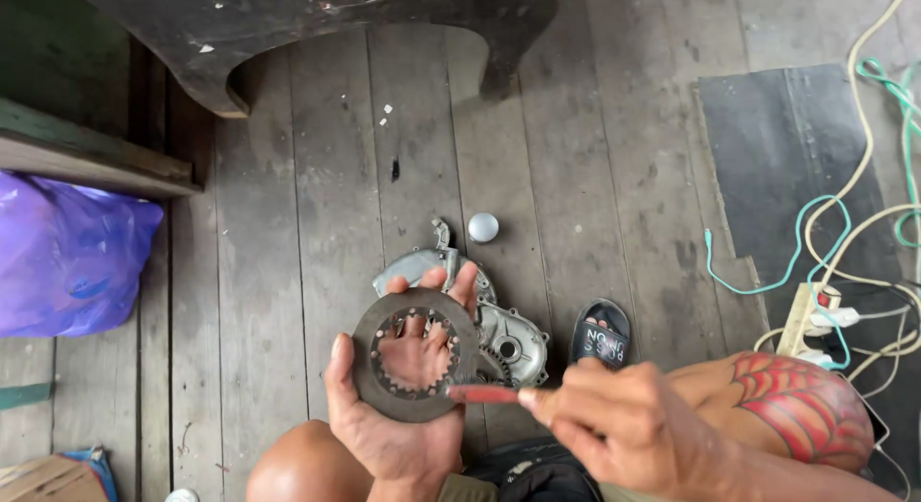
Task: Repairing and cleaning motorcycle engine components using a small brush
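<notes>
The person sits low over a plank floor [317,205], knees drawn up. The left hand [398,406] lies palm up, fingers spread wide behind a dark toothed ring [369,368], a flat disc with notches round its inner edge; the thumb presses on the ring's left rim and the fingertips show past its top edge, so the ring rests against the palm, held up above the floor. The right hand [624,425] is closed round a thin red-handled tool [484,394], pinched between thumb and fingers, its tip touching the ring's lower right rim.

Just behind the ring, on the planks, lies a grey metal engine cover [513,344] with a small gear showing. A round silver cap [483,227] sits near it, further away. A black sandal [602,334] is beside the cover to the right. Far left is a purple plastic bag [67,253]; at the right edge, a dark mat [787,166] with tangled cables [844,214] and a power strip [806,320].
</notes>
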